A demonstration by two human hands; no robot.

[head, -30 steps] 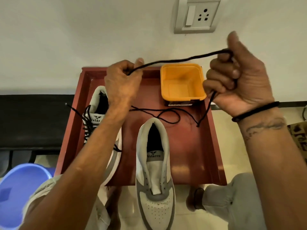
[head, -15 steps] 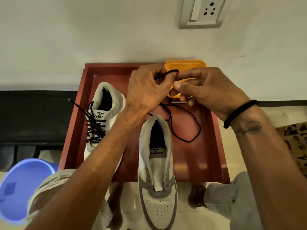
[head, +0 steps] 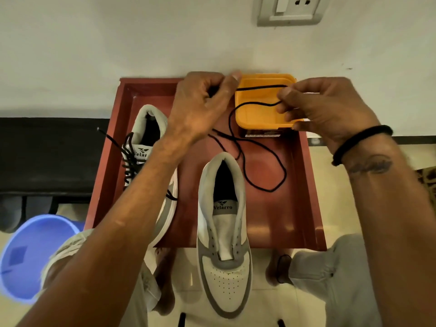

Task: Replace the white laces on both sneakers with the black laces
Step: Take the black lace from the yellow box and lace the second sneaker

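Sneakers: two, one laced (head: 146, 166) in black, one unlaced (head: 224, 232). Loose black lace (head: 266, 185): one. Hands: two, left (head: 200, 107) and right (head: 325, 109). Red tray (head: 304, 197): one. Yellow container (head: 257, 114): one. Blue bucket (head: 35, 256): one. Wall socket (head: 290, 10): one.

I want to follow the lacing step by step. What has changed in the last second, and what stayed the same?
One second ago the hands held the black lace stretched wide and high. They then met over the orange container, and now the left hand and right hand have drawn slightly apart again, both still pinching the lace. Its slack lies on the red tray in a different loop. Both sneakers stayed put.
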